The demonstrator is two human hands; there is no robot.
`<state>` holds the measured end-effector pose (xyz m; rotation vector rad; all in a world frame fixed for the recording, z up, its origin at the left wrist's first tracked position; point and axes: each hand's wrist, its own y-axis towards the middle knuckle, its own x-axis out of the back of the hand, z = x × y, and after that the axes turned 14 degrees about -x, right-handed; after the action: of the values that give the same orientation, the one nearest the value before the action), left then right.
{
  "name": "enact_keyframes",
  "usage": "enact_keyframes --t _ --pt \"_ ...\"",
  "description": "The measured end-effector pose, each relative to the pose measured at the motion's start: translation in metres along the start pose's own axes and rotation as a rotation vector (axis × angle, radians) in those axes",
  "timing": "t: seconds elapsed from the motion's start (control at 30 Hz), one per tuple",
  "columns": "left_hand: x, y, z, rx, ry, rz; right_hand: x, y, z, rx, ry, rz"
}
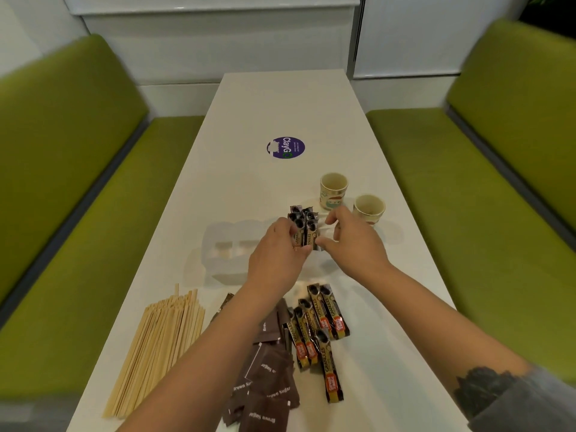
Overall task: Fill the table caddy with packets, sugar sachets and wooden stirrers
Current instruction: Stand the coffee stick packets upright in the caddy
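Note:
A white table caddy stands mid-table, its left compartments showing pale contents. My left hand grips a bunch of dark coffee granule packets standing upright over the caddy's middle. My right hand is beside them, thumb touching the bunch's lower right, fingers curled above the caddy's right part. More granule packets lie near me. Brown sugar sachets are heaped under my left forearm. Wooden stirrers lie in a bundle at the left.
Two paper cups stand behind the caddy on the right. A purple round sticker is on the white table farther back. Green benches flank both sides.

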<state>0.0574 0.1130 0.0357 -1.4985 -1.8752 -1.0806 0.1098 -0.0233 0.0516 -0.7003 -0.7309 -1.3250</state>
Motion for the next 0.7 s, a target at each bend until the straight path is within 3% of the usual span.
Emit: enact_keyframes --t 0.23,0.53,0.7 --pt "-0.014 -0.027 -0.009 0.057 -0.029 0.101 0.0 -0.026 -0.02 -0.04 -0.015 0.041" --pt "-0.036 -0.04 -0.007 0.11 0.129 0.431 -0.02 -0.046 -0.047 -0.139 -0.076 0.198" --pt "-0.042 -0.038 -0.008 0.114 0.209 0.514 -0.03 -0.052 -0.054 -0.229 -0.086 0.271"
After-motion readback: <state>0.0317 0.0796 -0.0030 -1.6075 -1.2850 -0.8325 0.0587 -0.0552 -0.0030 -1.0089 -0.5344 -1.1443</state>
